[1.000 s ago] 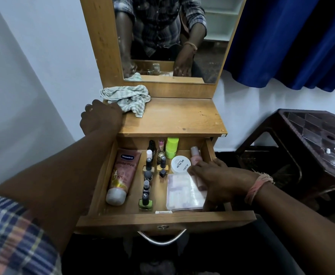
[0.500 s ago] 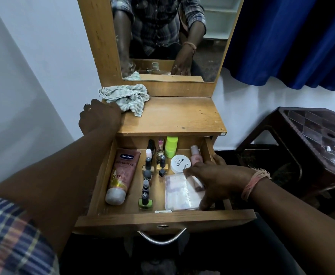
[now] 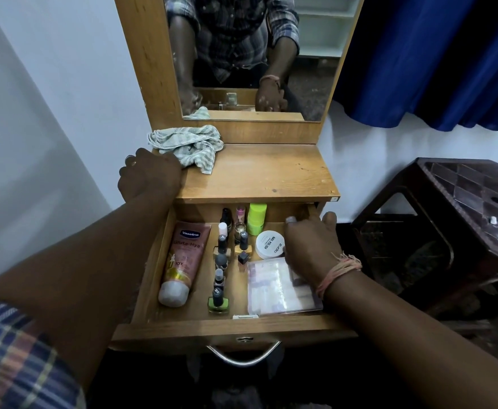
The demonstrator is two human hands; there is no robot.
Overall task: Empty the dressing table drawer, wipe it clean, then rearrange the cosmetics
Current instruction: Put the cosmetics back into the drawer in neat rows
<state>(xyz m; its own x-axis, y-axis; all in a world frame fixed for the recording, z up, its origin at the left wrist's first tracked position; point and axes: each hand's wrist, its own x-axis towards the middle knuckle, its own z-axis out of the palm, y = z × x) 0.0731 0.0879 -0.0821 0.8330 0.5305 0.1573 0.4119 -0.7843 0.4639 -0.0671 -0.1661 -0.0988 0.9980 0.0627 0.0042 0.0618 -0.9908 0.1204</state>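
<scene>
The wooden drawer (image 3: pixel 271 326) stands pulled out under the dressing table top (image 3: pixel 259 175). Inside lie a pink Vaseline tube (image 3: pixel 182 258), several small nail polish bottles (image 3: pixel 219 278), a lime green container (image 3: pixel 256 218), a white round jar (image 3: pixel 269 245) and a clear flat case (image 3: pixel 277 287). My right hand (image 3: pixel 311 243) is at the drawer's back right corner, fingers curled over a small pink bottle (image 3: pixel 290 219) of which only the pale top shows. My left hand (image 3: pixel 148 177) holds the table top's left edge, beside a striped cloth (image 3: pixel 190 146).
A mirror (image 3: pixel 256 54) rises behind the table top and reflects my arms. A dark brown plastic stool (image 3: pixel 466 219) stands close on the right. A blue curtain (image 3: pixel 433 60) hangs at upper right. A white wall runs along the left.
My right hand left the clear flat case and moved back to the drawer's rear right corner, covering the pink bottle. My left hand has stayed on the table edge.
</scene>
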